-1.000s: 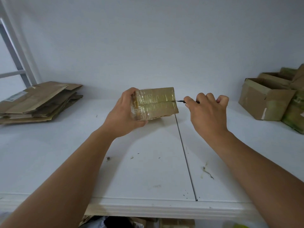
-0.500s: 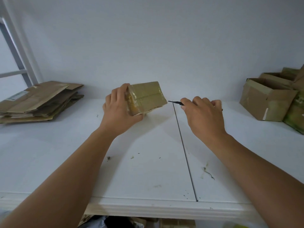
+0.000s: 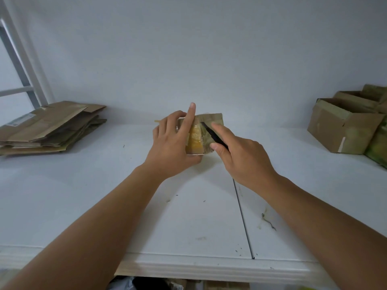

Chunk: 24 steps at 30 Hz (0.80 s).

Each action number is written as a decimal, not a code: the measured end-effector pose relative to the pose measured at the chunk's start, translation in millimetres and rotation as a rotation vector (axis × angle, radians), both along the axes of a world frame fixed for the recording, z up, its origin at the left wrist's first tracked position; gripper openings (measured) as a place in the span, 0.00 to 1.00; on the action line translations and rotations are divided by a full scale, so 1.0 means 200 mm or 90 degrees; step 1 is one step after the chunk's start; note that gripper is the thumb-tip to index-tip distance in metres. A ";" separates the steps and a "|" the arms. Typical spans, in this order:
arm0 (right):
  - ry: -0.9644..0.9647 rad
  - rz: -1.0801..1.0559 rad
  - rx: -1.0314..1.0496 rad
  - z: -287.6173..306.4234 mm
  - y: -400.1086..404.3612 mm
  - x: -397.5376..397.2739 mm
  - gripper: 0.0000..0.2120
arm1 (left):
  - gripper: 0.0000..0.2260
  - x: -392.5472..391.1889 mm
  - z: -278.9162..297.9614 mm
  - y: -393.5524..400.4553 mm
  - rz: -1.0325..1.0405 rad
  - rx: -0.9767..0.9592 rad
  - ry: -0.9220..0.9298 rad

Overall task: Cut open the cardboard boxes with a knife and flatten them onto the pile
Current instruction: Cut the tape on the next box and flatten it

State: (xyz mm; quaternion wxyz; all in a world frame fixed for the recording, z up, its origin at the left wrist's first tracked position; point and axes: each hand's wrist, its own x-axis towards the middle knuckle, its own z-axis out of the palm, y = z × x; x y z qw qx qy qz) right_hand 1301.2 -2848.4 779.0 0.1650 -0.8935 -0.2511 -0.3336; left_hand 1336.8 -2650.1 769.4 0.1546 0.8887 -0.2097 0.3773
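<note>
One small taped cardboard box stands near the middle of the white desk, toward its back edge by the wall. The left hand grips it from the left side, thumb under the near lower edge and fingers curled over the top, with the index finger raised straight and pointing up past the box. The right hand comes in from the right, its fingers curled round the dark handle of one knife, index finger laid along it; the black blade lies slanted against the box's taped face, tip near the top. One pile of flattened cardboard lies at the desk's back left corner, several sheets stacked, the top one bearing a white label. At the back right corner stands a cluster of unflattened boxes; one open box is plain in front, at least two more show behind and beside it, but the frame edge cuts them, so the exact count cannot be told. One seam runs across the desk from front to back, with a few small scraps scattered near it.
</note>
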 end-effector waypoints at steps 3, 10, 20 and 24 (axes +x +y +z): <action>0.010 0.016 0.001 0.00 0.00 0.00 0.20 | 0.54 0.01 0.00 0.00 -0.018 -0.001 0.039; 0.029 0.017 0.022 -0.01 -0.01 0.00 0.19 | 0.51 0.01 0.00 0.05 -0.050 0.015 0.091; 0.083 0.056 0.068 -0.01 -0.02 0.00 0.19 | 0.43 -0.01 0.03 0.05 0.016 -0.003 -0.002; 0.054 0.045 0.078 -0.01 -0.01 0.00 0.19 | 0.43 -0.01 0.03 0.05 -0.006 -0.007 -0.003</action>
